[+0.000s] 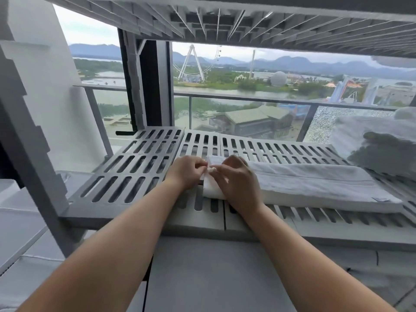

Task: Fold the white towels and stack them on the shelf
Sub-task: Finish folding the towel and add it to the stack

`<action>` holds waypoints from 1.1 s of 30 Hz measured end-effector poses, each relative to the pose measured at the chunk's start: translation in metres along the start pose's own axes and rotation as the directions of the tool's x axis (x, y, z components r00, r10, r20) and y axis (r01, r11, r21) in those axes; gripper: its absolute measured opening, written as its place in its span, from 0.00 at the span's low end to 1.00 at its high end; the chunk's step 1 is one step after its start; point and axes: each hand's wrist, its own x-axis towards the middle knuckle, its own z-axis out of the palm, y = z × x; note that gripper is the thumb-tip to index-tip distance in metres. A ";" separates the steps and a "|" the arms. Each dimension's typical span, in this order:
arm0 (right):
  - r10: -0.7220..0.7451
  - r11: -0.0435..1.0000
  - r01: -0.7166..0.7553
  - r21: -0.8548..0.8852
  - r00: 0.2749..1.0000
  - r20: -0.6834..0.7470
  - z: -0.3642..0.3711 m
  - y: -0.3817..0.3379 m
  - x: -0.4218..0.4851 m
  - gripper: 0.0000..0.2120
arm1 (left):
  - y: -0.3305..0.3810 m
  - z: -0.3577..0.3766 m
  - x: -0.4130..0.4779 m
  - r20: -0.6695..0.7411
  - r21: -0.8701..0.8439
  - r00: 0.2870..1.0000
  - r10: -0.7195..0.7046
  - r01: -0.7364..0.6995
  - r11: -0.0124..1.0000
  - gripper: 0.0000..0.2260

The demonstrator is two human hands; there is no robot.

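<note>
**A:** What takes up most of the frame?

**B:** A grey slotted shelf (193, 221) runs across the middle. The ribbed underside of an upper shelf (247, 21) spans the top, and a glass balcony railing (247, 99) shows between them.

**A:** And the towels?

**B:** A stack of towels (355, 127) sits on the shelf at the right edge, partly blurred. Just below and left of it, a white towel (315, 185) folded into a long strip lies flat on the slats, reaching from centre frame to the lower right.

**A:** How are the arms placed?

**B:** Both bare forearms rise from the bottom corners and meet at the centre, at the strip's left end.

**A:** The hands?

**B:** The left hand (184, 174) is knuckles-up, its fingers curled in and pinching the towel's end. The right hand (236, 181) lies over the same end, fingers bent, gripping the cloth beside the left fingertips. The two hands nearly touch
</note>
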 end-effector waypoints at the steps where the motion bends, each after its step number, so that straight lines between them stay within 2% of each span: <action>1: -0.017 1.000 0.017 0.010 1.000 0.016 -0.001 0.000 -0.002 0.09 | 0.000 0.000 0.000 0.003 -0.008 1.000 -0.003 0.003 1.000 0.10; 4: -0.014 1.000 0.013 0.007 0.968 0.251 -0.001 0.001 -0.006 0.13 | -0.001 0.001 0.003 0.040 -0.025 0.998 -0.053 0.054 0.998 0.10; 6: -0.032 0.999 0.028 0.017 0.950 0.311 0.001 0.003 -0.010 0.14 | 0.000 0.002 0.007 0.074 -0.047 0.994 -0.080 0.084 0.995 0.14; 9: -0.055 0.998 0.057 0.003 0.956 0.287 0.002 0.000 -0.013 0.14 | 0.004 0.002 0.011 0.065 -0.073 0.992 -0.109 0.114 0.991 0.09; 11: -0.066 0.995 0.078 -0.061 0.981 0.180 0.001 -0.004 -0.011 0.14 | 0.005 0.002 0.014 0.065 -0.075 0.988 -0.138 0.142 0.987 0.07; 13: -0.101 0.986 0.108 -0.128 0.993 0.066 0.002 -0.010 -0.008 0.13 | 0.006 0.001 0.017 0.070 -0.061 0.986 -0.149 0.154 0.986 0.11; 14: -0.126 0.976 0.135 -0.171 0.990 0.058 0.003 -0.012 -0.007 0.14 | 0.006 0.001 0.017 0.068 -0.049 0.987 -0.146 0.149 0.988 0.14; 16: -0.176 0.950 0.207 -0.233 0.973 0.150 0.006 -0.015 -0.007 0.15 | 0.008 -0.001 0.018 0.074 -0.028 0.986 -0.150 0.153 0.988 0.15; 18: -0.168 0.951 0.228 -0.208 0.948 0.271 0.006 -0.016 -0.010 0.16 | 0.007 -0.003 0.019 0.094 -0.011 0.984 -0.152 0.154 0.988 0.12; 24: -0.153 0.958 0.221 -0.185 0.934 0.324 -0.004 -0.018 -0.014 0.18 | 0.007 -0.004 0.023 0.127 0.051 0.979 -0.160 0.154 0.987 0.13; 27: -0.115 0.985 0.144 -0.100 0.962 0.248 -0.008 -0.016 -0.014 0.18 | 0.012 -0.008 0.026 0.119 0.058 0.977 -0.176 0.170 0.984 0.11; 28: -0.087 0.994 0.099 -0.051 0.977 0.197 -0.009 -0.015 -0.013 0.20 | 0.014 -0.009 0.026 0.064 0.057 0.980 -0.188 0.185 0.981 0.10; 30: 0.032 0.999 -0.034 0.021 0.997 0.070 -0.016 -0.009 -0.006 0.22 | 0.019 -0.008 0.026 -0.153 0.037 0.972 -0.177 0.185 0.982 0.08; 31: 0.116 0.993 -0.116 0.021 0.993 0.007 -0.021 -0.003 0.000 0.23 | 0.024 -0.006 0.026 -0.241 0.025 0.960 -0.140 0.151 0.988 0.09; 32: 0.202 0.979 -0.203 -0.017 0.979 -0.038 -0.028 0.006 0.005 0.23 | 0.031 -0.002 0.028 -0.273 0.017 0.959 -0.082 0.091 0.996 0.11; 33: 0.275 0.956 -0.279 -0.093 0.960 -0.055 -0.036 0.016 0.008 0.22 | 0.040 0.002 0.029 -0.242 0.020 0.970 -0.008 0.013 1.000 0.13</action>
